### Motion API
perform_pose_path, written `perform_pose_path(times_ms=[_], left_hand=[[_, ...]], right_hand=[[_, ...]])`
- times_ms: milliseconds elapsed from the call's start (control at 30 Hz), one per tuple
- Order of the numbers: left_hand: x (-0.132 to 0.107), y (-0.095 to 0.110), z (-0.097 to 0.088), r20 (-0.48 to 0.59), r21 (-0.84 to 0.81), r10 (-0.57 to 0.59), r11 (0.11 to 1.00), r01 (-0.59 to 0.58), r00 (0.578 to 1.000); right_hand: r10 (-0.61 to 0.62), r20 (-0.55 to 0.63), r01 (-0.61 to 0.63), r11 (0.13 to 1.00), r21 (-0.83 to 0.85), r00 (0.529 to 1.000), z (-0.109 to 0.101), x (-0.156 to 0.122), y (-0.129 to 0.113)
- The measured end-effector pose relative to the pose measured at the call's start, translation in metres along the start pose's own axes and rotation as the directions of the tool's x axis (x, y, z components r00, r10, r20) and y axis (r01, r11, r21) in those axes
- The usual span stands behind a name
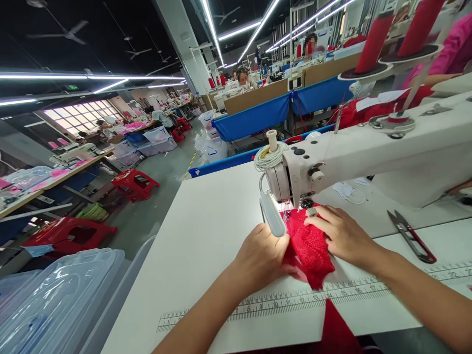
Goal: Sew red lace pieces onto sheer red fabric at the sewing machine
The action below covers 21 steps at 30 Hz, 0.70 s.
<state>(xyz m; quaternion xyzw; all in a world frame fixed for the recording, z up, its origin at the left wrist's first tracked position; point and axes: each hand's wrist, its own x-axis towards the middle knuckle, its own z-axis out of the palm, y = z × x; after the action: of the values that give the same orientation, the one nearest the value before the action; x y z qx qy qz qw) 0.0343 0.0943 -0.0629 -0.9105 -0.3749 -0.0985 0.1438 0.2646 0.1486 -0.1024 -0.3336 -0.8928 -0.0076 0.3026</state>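
Note:
Red lace fabric (pixel 311 246) lies bunched under the needle area of a white sewing machine (pixel 354 147). My left hand (pixel 261 253) is closed on its left edge, with the fingertips partly hidden behind a small lit lamp (pixel 273 215). On the fabric's right side, my right hand (pixel 342 233) grips it with bent fingers, close to the presser foot (pixel 286 214). Thread snips (pixel 412 237) with a red-and-black handle lie to the right of my right forearm. Another piece of red fabric (pixel 337 330) hangs at the table's front edge.
A printed ruler (pixel 276 304) runs along the white tabletop (pixel 206 221). Red thread cones (pixel 374 42) stand above the machine. Clear plastic bins (pixel 62 295) and red stools (pixel 134 184) are at left. Other people sit at machines farther back.

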Motion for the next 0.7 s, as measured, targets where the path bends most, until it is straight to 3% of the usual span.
perform_pose_path(times_ms=[67,200,267,333,467,600,700], left_hand=[[-0.001,0.004,-0.007,0.025,-0.029,0.039,0.999,-0.038,0.999],[-0.009,0.012,-0.010,-0.046,0.010,0.213,0.977,-0.213,0.976],[-0.014,0.013,-0.012,0.013,-0.063,0.212,0.976,-0.211,0.977],[-0.017,0.010,-0.014,0.105,-0.179,0.156,0.974,-0.135,0.982],[-0.010,0.007,-0.014,0.220,-0.361,-0.065,0.922,0.144,0.973],[0.004,0.012,-0.003,0.229,-0.412,-0.248,0.852,0.325,0.941],[0.011,0.012,0.003,0.246,-0.494,-0.302,0.779,0.387,0.921]], right_hand=[[-0.005,0.013,0.004,1.000,0.012,1.000,-0.003,0.000,-0.001],[0.011,0.088,-0.020,0.995,0.095,0.996,-0.006,-0.003,-0.003],[0.037,0.128,-0.053,0.991,0.122,0.991,-0.006,-0.005,-0.003],[0.089,0.093,-0.104,0.979,0.175,0.992,-0.004,-0.005,-0.001],[0.147,-0.033,-0.131,0.947,0.293,0.989,0.000,-0.003,-0.001],[0.092,-0.032,-0.080,0.960,0.268,0.995,-0.001,0.000,-0.007],[0.100,-0.018,-0.094,0.977,0.193,0.995,-0.004,-0.001,-0.006]])
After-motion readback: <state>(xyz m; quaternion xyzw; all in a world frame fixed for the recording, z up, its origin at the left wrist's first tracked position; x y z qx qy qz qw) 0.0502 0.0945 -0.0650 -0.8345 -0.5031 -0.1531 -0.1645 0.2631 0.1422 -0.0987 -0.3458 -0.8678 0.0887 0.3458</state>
